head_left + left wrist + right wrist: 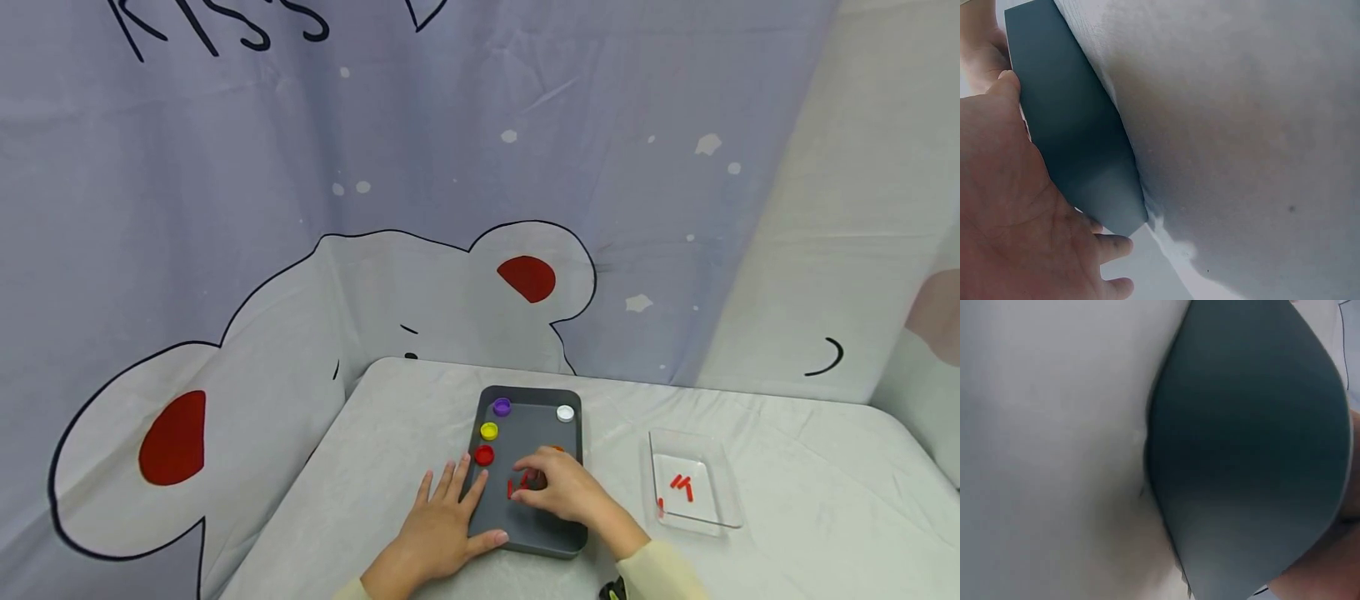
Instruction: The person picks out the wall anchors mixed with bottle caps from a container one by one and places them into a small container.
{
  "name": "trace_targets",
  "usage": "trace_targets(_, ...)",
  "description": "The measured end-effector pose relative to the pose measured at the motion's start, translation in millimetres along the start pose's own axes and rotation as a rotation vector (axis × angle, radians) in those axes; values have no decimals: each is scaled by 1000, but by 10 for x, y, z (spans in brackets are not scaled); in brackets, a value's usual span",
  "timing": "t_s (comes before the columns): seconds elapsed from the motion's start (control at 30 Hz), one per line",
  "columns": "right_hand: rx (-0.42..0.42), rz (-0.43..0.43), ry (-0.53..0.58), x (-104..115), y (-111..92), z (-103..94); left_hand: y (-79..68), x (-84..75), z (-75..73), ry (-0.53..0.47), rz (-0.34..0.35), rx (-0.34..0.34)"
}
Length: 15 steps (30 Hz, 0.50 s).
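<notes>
A dark grey rectangular tray (pixel 525 533) lies on the white-covered table, its side wall filling much of both wrist views. My left hand (pixel 438 533) rests with spread fingers along the tray's left edge, thumb at the front rim; its palm (pixel 1016 206) shows in the left wrist view. Over the tray, my right hand (pixel 558 487) pinches a small red stick (pixel 524 481) between thumb and fingers, partly hidden by them. Just left of it, another red stick (pixel 510 489) lies on the tray. In the right wrist view, part of the right hand (pixel 1319 569) shows behind the wall.
Round caps stand in the tray: purple (pixel 502 407), yellow (pixel 489 431), red (pixel 483 455) and white (pixel 565 413); an orange one (pixel 557 448) is partly covered by the right hand. To the right, a clear box (pixel 720 500) holds several red sticks (pixel 681 482). Behind hangs a printed curtain (pixel 450 150).
</notes>
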State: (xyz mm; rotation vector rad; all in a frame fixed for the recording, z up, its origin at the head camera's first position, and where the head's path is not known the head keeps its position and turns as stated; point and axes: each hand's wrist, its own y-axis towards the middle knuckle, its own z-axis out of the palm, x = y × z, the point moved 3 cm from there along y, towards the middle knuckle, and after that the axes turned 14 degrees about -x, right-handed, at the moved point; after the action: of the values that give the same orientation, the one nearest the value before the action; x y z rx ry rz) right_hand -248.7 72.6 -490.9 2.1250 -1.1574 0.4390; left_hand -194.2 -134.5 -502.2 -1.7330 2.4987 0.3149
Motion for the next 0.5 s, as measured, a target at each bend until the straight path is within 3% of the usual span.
trace_targets(0.5,59,53,-161,23,43,155,-6,-17,-20,-13,0,9)
